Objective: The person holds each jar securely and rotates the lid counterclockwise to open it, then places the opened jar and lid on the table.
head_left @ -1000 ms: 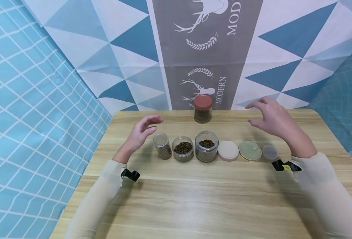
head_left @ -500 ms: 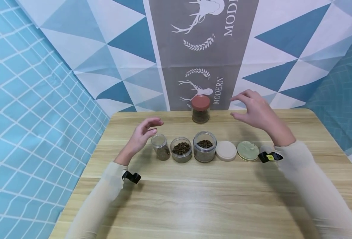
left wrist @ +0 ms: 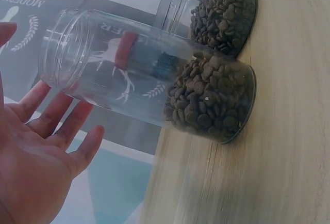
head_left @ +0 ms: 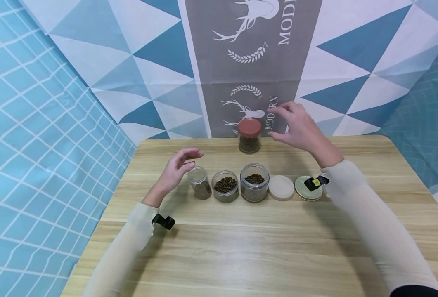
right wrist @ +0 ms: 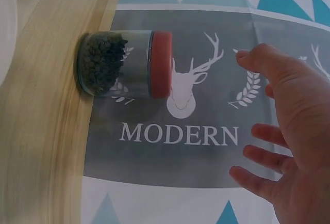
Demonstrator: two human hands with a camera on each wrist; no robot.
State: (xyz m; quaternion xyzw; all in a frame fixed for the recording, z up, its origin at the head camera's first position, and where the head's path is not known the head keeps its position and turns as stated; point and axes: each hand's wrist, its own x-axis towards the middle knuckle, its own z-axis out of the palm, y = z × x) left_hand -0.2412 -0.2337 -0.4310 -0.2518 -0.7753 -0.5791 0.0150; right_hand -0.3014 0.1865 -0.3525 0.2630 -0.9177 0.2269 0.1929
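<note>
My right hand hovers with spread fingers just right of the red-lidded jar at the table's back edge, not touching it. In the right wrist view, that jar is about half full of dark brown pellets, apart from the fingertips. My left hand is held loosely beside the tall clear jar, fingers relaxed and thumb apart. In the left wrist view, the tall jar has no lid and brown pellets at its bottom; the fingers appear near its mouth, not wrapped round it.
To the right of the tall jar stand two more lidless pellet jars, a low one and a wider one. A cream lid and a green lid lie beyond them. A patterned cloth hangs behind the wooden table.
My right hand has moved left from above the lids to beside the red-lidded jar. The sleeve now covers the small clear lid. My left hand has barely moved.
</note>
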